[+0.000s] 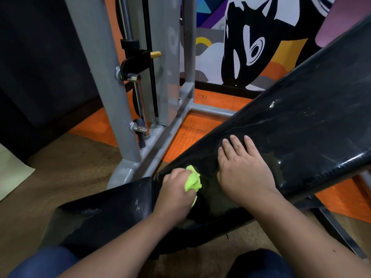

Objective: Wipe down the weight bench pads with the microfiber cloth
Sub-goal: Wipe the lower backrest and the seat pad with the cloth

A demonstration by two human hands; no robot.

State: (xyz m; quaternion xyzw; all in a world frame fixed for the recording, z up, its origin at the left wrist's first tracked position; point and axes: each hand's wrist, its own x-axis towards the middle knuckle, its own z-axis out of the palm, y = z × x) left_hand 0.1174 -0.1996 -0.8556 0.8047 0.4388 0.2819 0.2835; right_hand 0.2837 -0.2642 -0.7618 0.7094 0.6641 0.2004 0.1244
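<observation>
Two hands | left hand fingers clamped on green cloth | right hand fingers spread flat on backrest pad

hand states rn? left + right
Left hand: closed around the green microfiber cloth, at the lower end of the back pad.
Right hand: open, flat on the back pad, holding nothing.

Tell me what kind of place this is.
Most likely a gym: a black padded weight bench, a grey steel machine frame with a guide rod, and orange rubber flooring below a painted mural wall.
</observation>
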